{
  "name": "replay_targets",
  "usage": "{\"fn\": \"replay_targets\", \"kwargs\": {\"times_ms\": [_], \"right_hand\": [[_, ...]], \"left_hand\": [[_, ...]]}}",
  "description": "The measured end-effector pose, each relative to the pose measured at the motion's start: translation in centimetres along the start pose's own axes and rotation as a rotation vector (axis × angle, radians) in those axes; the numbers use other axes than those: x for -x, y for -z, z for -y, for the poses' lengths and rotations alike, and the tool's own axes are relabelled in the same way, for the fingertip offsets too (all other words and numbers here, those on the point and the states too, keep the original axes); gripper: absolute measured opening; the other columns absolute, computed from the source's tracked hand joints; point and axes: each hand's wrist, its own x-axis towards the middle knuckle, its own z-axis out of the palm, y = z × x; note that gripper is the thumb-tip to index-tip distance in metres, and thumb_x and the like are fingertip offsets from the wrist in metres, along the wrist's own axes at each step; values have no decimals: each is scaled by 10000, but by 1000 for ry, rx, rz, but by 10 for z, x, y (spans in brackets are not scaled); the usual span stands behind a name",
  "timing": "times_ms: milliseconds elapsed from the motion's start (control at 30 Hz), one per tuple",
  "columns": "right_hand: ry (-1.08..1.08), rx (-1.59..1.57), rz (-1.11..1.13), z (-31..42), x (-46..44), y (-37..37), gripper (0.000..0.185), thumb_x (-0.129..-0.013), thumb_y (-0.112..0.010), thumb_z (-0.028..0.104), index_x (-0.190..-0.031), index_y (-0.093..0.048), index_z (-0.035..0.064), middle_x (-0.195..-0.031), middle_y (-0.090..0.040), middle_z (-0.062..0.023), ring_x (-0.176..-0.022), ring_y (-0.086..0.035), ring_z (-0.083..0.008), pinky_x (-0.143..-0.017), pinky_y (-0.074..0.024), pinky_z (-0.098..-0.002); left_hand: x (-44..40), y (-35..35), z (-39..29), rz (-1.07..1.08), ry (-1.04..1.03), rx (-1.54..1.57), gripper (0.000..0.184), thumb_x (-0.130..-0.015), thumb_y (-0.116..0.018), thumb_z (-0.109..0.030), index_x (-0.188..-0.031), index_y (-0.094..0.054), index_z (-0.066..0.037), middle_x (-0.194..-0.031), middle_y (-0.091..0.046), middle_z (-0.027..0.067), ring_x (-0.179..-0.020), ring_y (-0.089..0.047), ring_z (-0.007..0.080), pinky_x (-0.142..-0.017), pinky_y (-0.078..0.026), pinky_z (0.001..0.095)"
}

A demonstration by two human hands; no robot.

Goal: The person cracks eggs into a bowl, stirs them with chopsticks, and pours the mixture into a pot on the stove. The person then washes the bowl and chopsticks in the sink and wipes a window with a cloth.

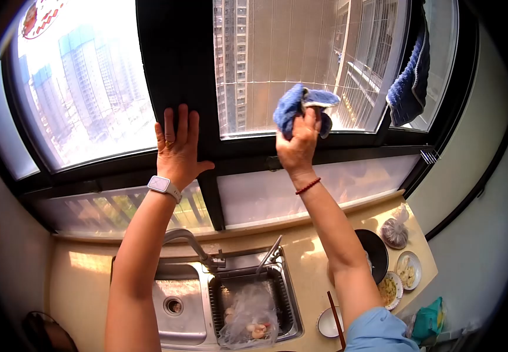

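My right hand grips a bunched blue cloth with a pale edge, held against the lower part of the right window pane. A dark red bead bracelet circles that wrist. My left hand lies flat with fingers stretched upward and thumb out, on the dark window frame between the two panes. On the left wrist sits a watch with a light strap. A second blue cloth hangs at the right side of the window.
Below is a steel double sink with a faucet; its right basin holds a black rack and a plastic bag. On the counter stand a dark pan, food plates, a bagged item, and a bowl with chopsticks.
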Motion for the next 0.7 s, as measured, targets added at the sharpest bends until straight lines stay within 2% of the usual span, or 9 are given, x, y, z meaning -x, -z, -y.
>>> {"fn": "replay_targets", "kwargs": {"times_ms": [167,233,400,433,500,567,600,667,700], "right_hand": [[515,-41,428,61,10,-33,432,-736,-655,102,-1135,-699,263,-1472,-426,-31,-1350,-401,-308,-1119,-308,-512],[539,73,383,15,-9,-19,429,-761,-616,74,-1157,-697,216,-1392,-526,-91,-1279,-506,-306,-1072,-383,-491],[88,58,-107,-92,-125,42,415,-858,-663,100,-1265,-585,79,-1381,-483,-233,-1269,-491,-385,-1094,-395,-454],[208,186,-331,-119,-165,39,338,-891,-641,126,-1214,-600,34,-1293,-553,-220,-1167,-563,-356,-1049,-436,-435],[-329,-250,-170,-100,-217,49,379,-855,-681,301,-1085,-641,3,-1149,-634,-197,-982,-622,-300,-962,-477,-426],[171,160,-367,-65,-226,19,382,-787,-717,286,-1075,-670,39,-1141,-633,-174,-1034,-608,-345,-969,-455,-455],[292,51,-339,-30,-211,7,396,-748,-744,254,-1098,-678,81,-1206,-604,-153,-1173,-541,-357,-1021,-393,-527],[362,8,-145,17,-157,-16,488,-719,-752,199,-1198,-659,190,-1394,-494,-123,-1371,-369,-341,-1041,-236,-711],[379,39,-5,33,-125,-18,517,-694,-752,181,-1202,-663,223,-1440,-460,-114,-1381,-362,-340,-1094,-196,-683]], "left_hand": [[0,5,4,23,27,2,1290,-559,-826,-612,-1518,-203,-16,-1602,-95,199,-1487,9,398,-1183,34,514],[0,3,5,-25,7,3,1279,-564,-819,-623,-1519,-211,-28,-1601,-99,196,-1488,-4,392,-1185,23,514],[0,3,0,-22,3,7,1265,-576,-839,-584,-1510,-217,0,-1594,-103,207,-1480,-8,419,-1180,4,538],[0,2,0,-30,-1,7,1265,-576,-839,-584,-1510,-217,0,-1594,-103,207,-1480,-8,419,-1180,4,538],[0,0,1,-39,-10,25,1277,-573,-849,-568,-1509,-204,13,-1592,-97,218,-1477,0,431,-1176,4,552],[1,1,0,-30,-3,16,1278,-574,-847,-570,-1510,-202,13,-1592,-94,220,-1477,6,430,-1176,5,553],[1,1,-1,-21,4,8,1278,-575,-846,-572,-1511,-200,12,-1593,-91,223,-1478,11,429,-1176,6,555],[0,1,1,-31,-3,11,1275,-577,-843,-575,-1511,-202,12,-1594,-87,223,-1479,18,428,-1176,12,552],[1,1,1,-34,-7,16,1272,-580,-840,-578,-1511,-204,13,-1595,-83,223,-1480,25,426,-1177,17,549]]}}
